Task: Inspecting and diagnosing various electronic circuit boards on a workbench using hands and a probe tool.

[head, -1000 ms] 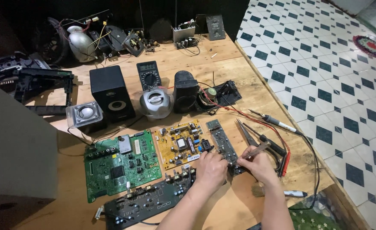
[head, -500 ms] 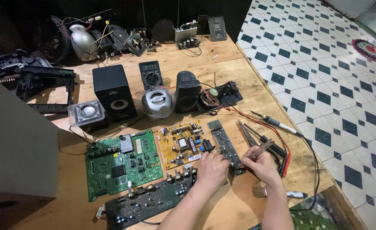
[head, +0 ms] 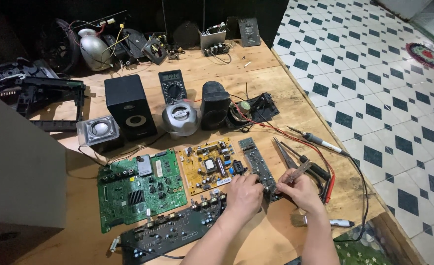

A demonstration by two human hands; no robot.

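Change: against the picture a second ago, almost nothing has moved — both hands sit at the same spot on the narrow board, the tool at much the same slant; the work looks to be holding on one point, not shifting along.
Green circuit board (head: 140, 189): flat on the wooden table (head: 271, 83), far left of the row, untouched.
Black board with knobs (head: 170, 230): lies just below it, at the near edge.
Yellow board (head: 209, 164): next along, just beside the left hand.
Left hand (head: 244, 195): fingers curled down on the near end of the narrow dark board (head: 257, 164), pinning it; grip closed on it.
Right hand (head: 303, 190): pinched shut round a thin metal tool (head: 298, 172), its tip towards the board's near end.
Further right: pliers (head: 288, 158), red and black probe leads (head: 325, 172), a soldering iron (head: 320, 142).
Containers: none plainly in view — the parts lie loose on the table; speakers (head: 128, 105) and a multimeter (head: 172, 86) stand behind.
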